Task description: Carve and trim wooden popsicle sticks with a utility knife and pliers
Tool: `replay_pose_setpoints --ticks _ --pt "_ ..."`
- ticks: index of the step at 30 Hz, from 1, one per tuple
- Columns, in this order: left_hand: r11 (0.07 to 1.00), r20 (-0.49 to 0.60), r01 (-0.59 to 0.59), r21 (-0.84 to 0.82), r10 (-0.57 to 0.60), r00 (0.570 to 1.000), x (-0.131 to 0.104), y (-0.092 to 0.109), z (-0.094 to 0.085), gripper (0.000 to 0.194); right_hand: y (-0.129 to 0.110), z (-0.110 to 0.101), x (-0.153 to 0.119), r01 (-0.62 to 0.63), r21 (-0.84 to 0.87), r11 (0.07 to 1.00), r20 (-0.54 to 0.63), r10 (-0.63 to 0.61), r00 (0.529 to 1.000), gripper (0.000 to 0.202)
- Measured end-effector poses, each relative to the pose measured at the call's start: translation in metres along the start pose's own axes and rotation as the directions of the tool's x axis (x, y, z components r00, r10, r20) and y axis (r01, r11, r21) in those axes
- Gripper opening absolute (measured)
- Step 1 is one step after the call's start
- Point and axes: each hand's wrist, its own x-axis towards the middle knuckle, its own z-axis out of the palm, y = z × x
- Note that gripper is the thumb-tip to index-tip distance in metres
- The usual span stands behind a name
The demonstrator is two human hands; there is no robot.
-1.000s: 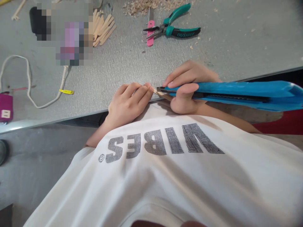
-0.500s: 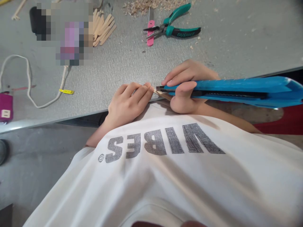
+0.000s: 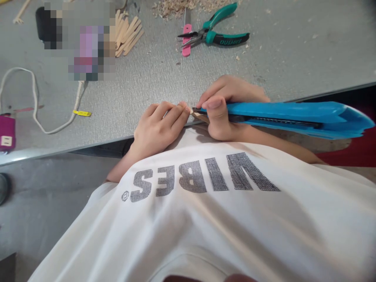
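Note:
My left hand point(image 3: 161, 121) is closed at the table's front edge, its fingertips pinching a thin wooden stick point(image 3: 200, 116). Only a short length of the stick shows between my two hands. My right hand point(image 3: 226, 105) is wrapped around a blue utility knife point(image 3: 282, 113), thumb bent up on the near side. The knife's handle extends to the right past the table edge. Its dark blade end lies against the stick, close to my left fingertips. How far the blade bites into the wood cannot be seen.
Green-handled pliers point(image 3: 219, 33) rest across a pink-handled blade tool point(image 3: 187, 39). Wood shavings point(image 3: 179, 7) lie behind them. Several wooden sticks point(image 3: 129, 35) are piled by a blurred-out patch. A white cord point(image 3: 35, 98) and a purple box point(image 3: 7, 133) are at the left.
My right hand and the knife have shifted slightly left toward my left hand, and the thumb stands more upright. The knife's rear end has tilted a little. My left hand stays nearly still.

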Motion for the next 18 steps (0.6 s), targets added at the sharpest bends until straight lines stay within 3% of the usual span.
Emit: replay_pose_setpoints --ticks 5,18 --pt "1.000 0.006 -0.008 0.006 0.008 1.000 0.001 0.000 0.001 0.040 -0.005 0.006 0.009 0.080 0.036 0.996 -0.028 -0.079 0.996 0.068" --pt "0.999 -0.040 -0.026 0.047 0.027 0.999 0.003 -0.001 0.001 0.035 0.009 0.001 0.001 0.032 0.038 0.999 -0.023 -0.031 0.999 0.065"
